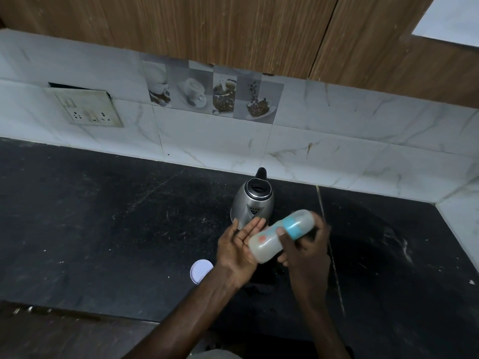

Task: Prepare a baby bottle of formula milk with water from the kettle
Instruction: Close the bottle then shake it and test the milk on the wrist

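The baby bottle (269,242) lies tilted on its side above the counter, filled with cloudy whitish liquid, with a blue collar and a clear cap towards the upper right. My right hand (307,251) grips it around the blue collar. My left hand (239,248) is flat with fingers apart, its palm against the bottle's base. The bottle looks motion-blurred. A steel kettle (252,203) with a black lid and handle stands on the counter just behind my hands.
A round white lid (201,271) lies on the black stone counter (103,229) left of my left wrist. A tiled wall with a socket plate (86,107) runs along the back, under wooden cupboards. The counter's front edge is at lower left.
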{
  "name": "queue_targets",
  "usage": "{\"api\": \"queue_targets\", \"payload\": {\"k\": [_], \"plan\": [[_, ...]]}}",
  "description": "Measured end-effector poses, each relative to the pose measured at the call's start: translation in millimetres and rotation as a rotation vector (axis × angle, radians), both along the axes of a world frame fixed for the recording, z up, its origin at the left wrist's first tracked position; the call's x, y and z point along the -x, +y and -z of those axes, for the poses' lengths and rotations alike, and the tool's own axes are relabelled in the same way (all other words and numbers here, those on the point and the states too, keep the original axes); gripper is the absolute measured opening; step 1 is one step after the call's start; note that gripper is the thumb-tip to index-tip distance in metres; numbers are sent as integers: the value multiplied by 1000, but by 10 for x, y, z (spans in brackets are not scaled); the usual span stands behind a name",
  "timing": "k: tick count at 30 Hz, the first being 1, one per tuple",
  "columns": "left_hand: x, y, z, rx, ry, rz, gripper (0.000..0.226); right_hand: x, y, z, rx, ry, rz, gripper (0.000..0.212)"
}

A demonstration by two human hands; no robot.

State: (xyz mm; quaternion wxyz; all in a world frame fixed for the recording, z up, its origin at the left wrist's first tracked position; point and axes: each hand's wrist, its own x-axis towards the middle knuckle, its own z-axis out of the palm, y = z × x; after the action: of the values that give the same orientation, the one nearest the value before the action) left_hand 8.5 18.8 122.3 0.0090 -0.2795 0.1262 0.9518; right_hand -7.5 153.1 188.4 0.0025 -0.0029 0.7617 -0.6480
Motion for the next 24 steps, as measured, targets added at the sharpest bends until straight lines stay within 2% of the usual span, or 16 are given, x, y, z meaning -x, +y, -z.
{"api": "queue_targets", "payload": {"k": [2,6,11,16,21,24], "plan": [[-5,-3,26,-10,6,3,57,-27,3,-3,-17,17,-43,70],[-26,-25,35,9,3,-13,58,85,38,-30,106,24,193,69],[23,-3,15,-45,-7,-24,56,-39,-38,15,-74,-3,-40,68],[44,20,-11,17,-29,-36,54,134,22,-62,69,8,188,62],[130,71,16,-31,-28,-23,54,127,55,17,-63,-39,-34,59],[160,106,10,10,-32,-13,54,258,161,-38,29,-22,158,59]]}}
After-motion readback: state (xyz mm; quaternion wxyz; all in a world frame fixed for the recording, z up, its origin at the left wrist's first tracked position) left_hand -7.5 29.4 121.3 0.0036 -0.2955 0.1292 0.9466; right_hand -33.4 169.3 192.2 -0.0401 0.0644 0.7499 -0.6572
